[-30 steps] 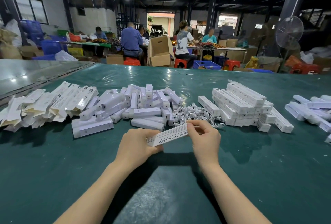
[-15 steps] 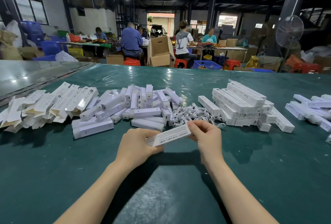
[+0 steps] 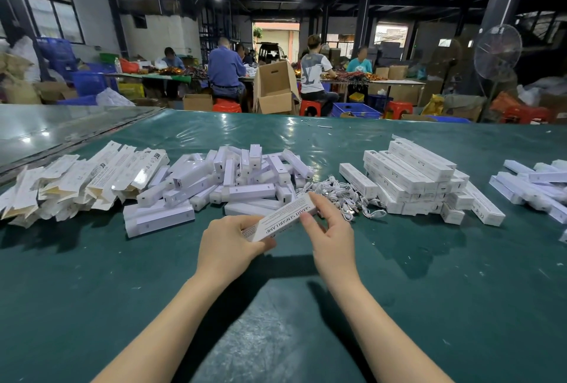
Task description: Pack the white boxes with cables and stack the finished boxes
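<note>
While both hands hold one white box low over the desk, the step looks like closing it up.
Left hand curled round the near end; right hand pinches the far end, thumb on the side, fingers laid over the top. Box sits dead centre, tilted toward 1 o'clock. Can't tell if a cable is already inside. Cables lie at 1 o'clock just past the right hand, finished stack at 2 o'clock. Next likely: tuck the flap shut, then carry it right and square it onto the stack.
</note>
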### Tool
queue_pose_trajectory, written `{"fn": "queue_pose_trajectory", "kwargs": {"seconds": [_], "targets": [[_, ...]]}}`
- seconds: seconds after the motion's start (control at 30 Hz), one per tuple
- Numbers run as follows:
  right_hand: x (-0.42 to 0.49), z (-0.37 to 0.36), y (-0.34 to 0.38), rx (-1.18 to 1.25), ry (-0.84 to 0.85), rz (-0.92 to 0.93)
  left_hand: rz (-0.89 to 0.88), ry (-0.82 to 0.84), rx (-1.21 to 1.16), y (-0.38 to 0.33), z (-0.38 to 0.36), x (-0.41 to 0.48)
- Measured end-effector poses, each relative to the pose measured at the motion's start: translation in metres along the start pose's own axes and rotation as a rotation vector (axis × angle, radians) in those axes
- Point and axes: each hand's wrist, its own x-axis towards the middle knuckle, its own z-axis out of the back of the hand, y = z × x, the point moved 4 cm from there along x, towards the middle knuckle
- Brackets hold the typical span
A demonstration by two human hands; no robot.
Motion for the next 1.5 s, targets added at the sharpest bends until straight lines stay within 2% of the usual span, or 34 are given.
{"fn": "queue_pose_trajectory", "kwargs": {"seconds": [0.13,0.23,0.5,0.7,0.8,0.9,0.93,1.03,1.13,1.2,1.27,1.4,1.5], "targets": [[-0.004,-0.004,-0.005,0.076,0.042,-0.093,0.009,-0.044,-0.056,0.003,0.003,0.001],[-0.008,-0.006,-0.002,0.117,0.057,-0.092,0.008,-0.057,-0.072,0.003,0.002,0.001],[-0.004,-0.005,-0.004,0.318,-0.054,-0.168,-0.002,-0.073,-0.04,0.001,-0.001,-0.003],[-0.004,-0.004,-0.005,0.38,-0.118,-0.173,0.042,-0.084,-0.009,-0.001,-0.004,-0.006],[-0.002,0.001,-0.006,0.367,-0.223,-0.167,-0.011,0.037,-0.011,-0.006,-0.009,-0.007],[0.006,0.024,-0.011,0.43,-0.398,-0.246,-0.033,0.229,-0.038,-0.008,-0.017,-0.009],[0.009,0.036,-0.014,0.46,-0.463,-0.288,-0.012,0.311,-0.103,-0.008,-0.019,-0.011],[0.014,0.065,-0.026,0.515,-0.594,-0.386,0.035,0.619,-0.491,-0.014,-0.025,-0.015],[0.014,0.073,-0.033,0.529,-0.603,-0.414,-0.017,0.811,-0.651,-0.024,-0.029,-0.022],[0.012,0.067,-0.033,0.518,-0.55,-0.415,-0.032,0.813,-0.658,-0.028,-0.031,-0.025],[0.011,0.06,-0.033,0.512,-0.51,-0.414,-0.024,0.74,-0.647,-0.027,-0.032,-0.024],[0.013,0.063,-0.03,0.57,-0.507,-0.419,-0.055,0.645,-0.639,-0.027,-0.033,-0.022],[0.015,0.068,-0.029,0.559,-0.5,-0.41,-0.039,0.678,-0.657,-0.028,-0.038,-0.024]]}}
